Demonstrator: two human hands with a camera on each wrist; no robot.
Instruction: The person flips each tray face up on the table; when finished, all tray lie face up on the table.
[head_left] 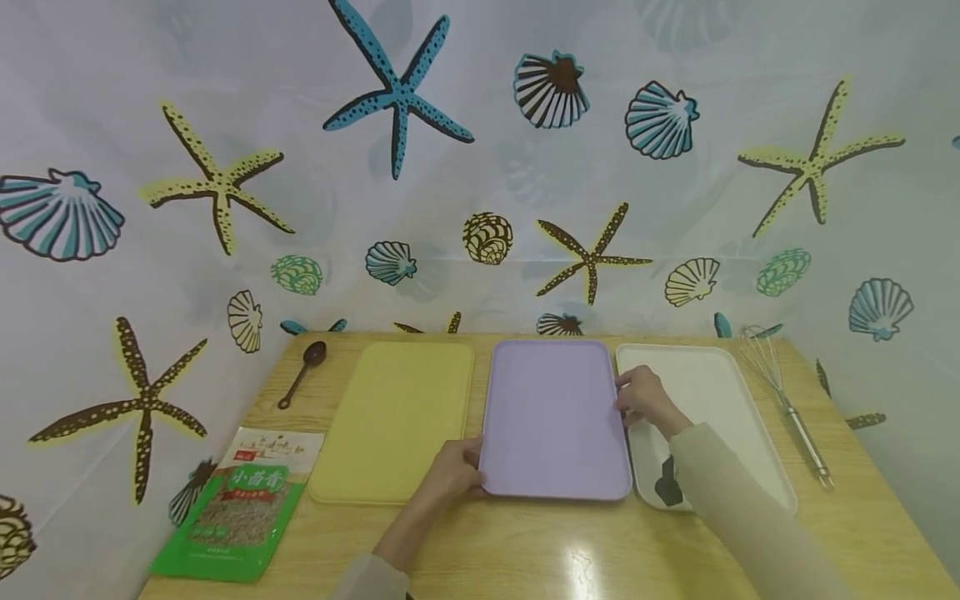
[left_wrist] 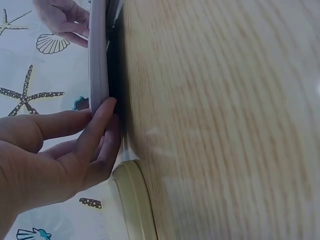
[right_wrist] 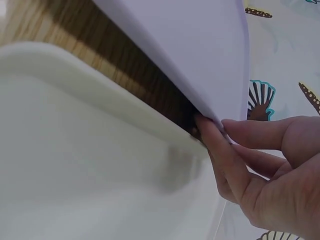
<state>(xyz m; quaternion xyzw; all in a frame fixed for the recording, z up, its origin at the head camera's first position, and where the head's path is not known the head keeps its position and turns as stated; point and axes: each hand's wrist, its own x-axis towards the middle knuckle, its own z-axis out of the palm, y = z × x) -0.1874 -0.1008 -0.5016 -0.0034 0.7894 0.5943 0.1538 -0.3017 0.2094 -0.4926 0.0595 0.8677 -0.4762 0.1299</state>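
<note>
The purple tray (head_left: 553,421) is mid-counter (head_left: 495,546), long axis twelve-to-six, its rim pinched by the left hand (head_left: 453,470) at eight and right hand (head_left: 647,395) past two (fingers nearly together). Yellow tray (head_left: 397,417) near at nine, white tray (head_left: 701,383) just beside at three; counter toward six.

A rectangular lavender tray (head_left: 553,417) is held face-up just above the table (head_left: 525,542).

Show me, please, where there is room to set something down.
Free: the table in front of the purple tray, between the left forearm and right sleeve; also right of that sleeve, in front of the whisk. Crowded: the narrow gaps from the purple tray to the yellow tray and white tray, where the left hand and right hand hold it.
</note>
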